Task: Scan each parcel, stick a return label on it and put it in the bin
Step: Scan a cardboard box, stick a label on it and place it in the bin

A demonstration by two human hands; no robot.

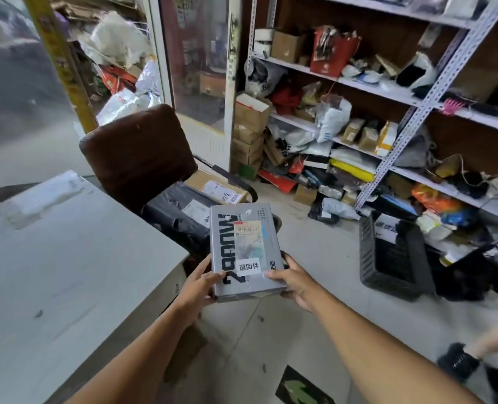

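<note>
I hold a flat grey parcel box [246, 249] in front of me, above the floor. My left hand [201, 284] grips its near left corner, thumb on top. Gripping the near right corner is my right hand [291, 279], its thumb lying at the edge of a white return label [249, 267] stuck on the lid. A shipping label [249, 228] sits higher up on the lid. The black plastic bin [393, 258] stands on the floor to the right, with a white parcel inside at its far end.
A grey table [67, 272] fills the left. Behind the box is a brown chair [137, 153] carrying a black bag parcel [180, 211] and a cardboard parcel [215, 188]. Shelves [416, 106] full of parcels line the right wall. Another person's foot [457, 360] is at the lower right.
</note>
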